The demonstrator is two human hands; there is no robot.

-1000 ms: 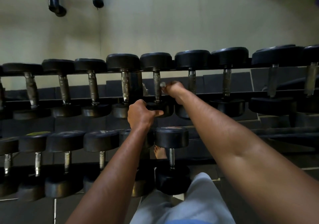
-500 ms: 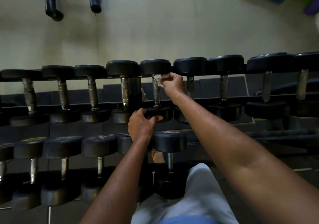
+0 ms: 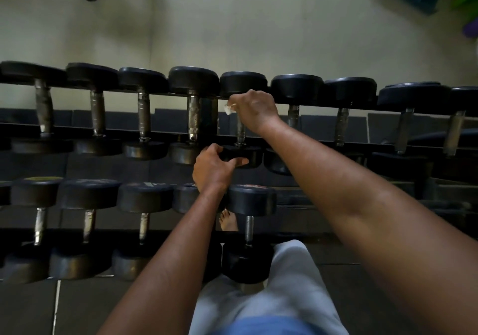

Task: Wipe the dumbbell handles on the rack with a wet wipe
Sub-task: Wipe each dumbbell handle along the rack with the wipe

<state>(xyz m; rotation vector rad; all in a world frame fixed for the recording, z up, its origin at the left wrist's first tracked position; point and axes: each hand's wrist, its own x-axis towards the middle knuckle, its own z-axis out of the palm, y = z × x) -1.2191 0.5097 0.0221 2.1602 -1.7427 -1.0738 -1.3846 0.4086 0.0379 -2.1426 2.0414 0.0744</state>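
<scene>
Your right grip (image 3: 254, 108) is clenched round the wet wipe (image 3: 228, 108), pressing it against the far end of the handle (image 3: 240, 130) of the fifth dumbbell on the upper tier, hard up under its far head (image 3: 243, 82). Your left grip (image 3: 212, 168) holds that same dumbbell's near head (image 3: 244, 155), thumb laid along its front face, to steady it.

Taking things from largest down: the rack (image 3: 155, 129) spans the whole view in two tiers, its rails running from the left edge to the right edge. The upper tier carries a full row of dumbbells; the lower tier carries five or so, towards the rack's left end and middle. The dumbbell you are working on sits near the middle of the upper rail. Only a small white corner of the wipe shows past your knuckles.

As to progress, you look to be mid-stroke on this one handle, at its far end, so the near part down to the collar likely needs a pass. Whether the handles to the left are already wiped you cannot judge from this dim view; they look mottled rather than wet. The handles to the right and the whole lower tier probably remain.
</scene>
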